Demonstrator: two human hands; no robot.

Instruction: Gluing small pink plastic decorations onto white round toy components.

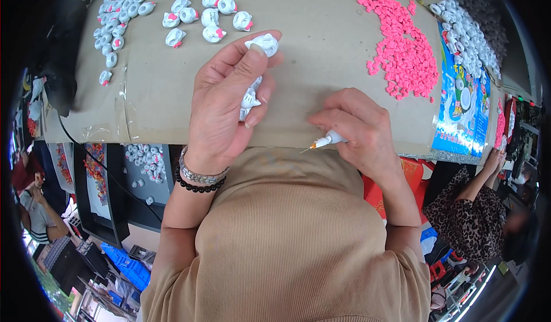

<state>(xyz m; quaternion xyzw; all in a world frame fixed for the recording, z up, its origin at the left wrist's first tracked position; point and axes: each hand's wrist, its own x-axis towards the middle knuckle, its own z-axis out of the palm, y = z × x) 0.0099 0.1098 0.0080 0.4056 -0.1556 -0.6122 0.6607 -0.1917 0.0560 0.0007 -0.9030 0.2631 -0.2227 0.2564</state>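
My left hand (pixel 218 98) is raised over the near part of the table, pinching a small white cat-head piece (pixel 267 43) between thumb and forefinger. Lower down, its curled fingers keep at least one more white cat head (pixel 249 100) against the palm. To the right, my right hand (pixel 364 130) is closed around a small white glue bottle (pixel 329 139). The bottle's thin needle with an orange base points left, apart from the pieces. Most of the bottle's body is hidden in the fist. Beyond my left hand lie several white cat heads with pink bows (pixel 210 18).
Loose pink bow pieces (pixel 404 52) spread across the right of the cardboard-covered table (pixel 321 46). More white heads (pixel 468 38) are piled at far right by a blue printed sheet (pixel 462 115); others (pixel 123 6) line the far left. Dark trays (pixel 115 218) stand lower left. Other people sit at both sides.
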